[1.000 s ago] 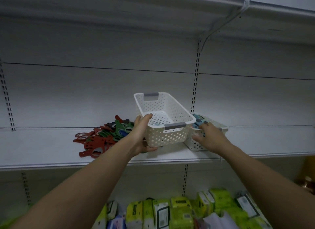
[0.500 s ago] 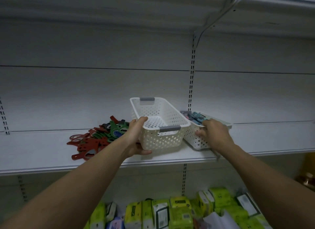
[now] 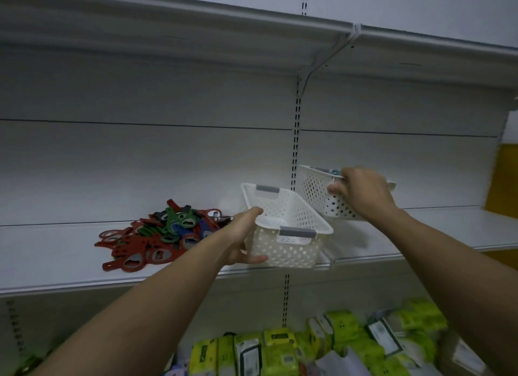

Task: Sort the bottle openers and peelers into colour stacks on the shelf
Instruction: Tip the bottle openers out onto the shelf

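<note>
We count two white perforated plastic baskets and one mixed heap of red, green and blue flat bottle openers (image 3: pixel 157 235) on the white metal shelf (image 3: pixel 56 252). Our left hand (image 3: pixel 241 239) grips the near basket (image 3: pixel 288 235) by its corner; our right hand (image 3: pixel 361 192) clasps the raised, tilted basket (image 3: pixel 316 189).

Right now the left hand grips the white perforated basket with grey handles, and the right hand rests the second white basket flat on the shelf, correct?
Not quite. In the head view the right hand holds the second white basket lifted and tilted above the shelf. The left hand does grip the white perforated basket with grey handles.
</note>
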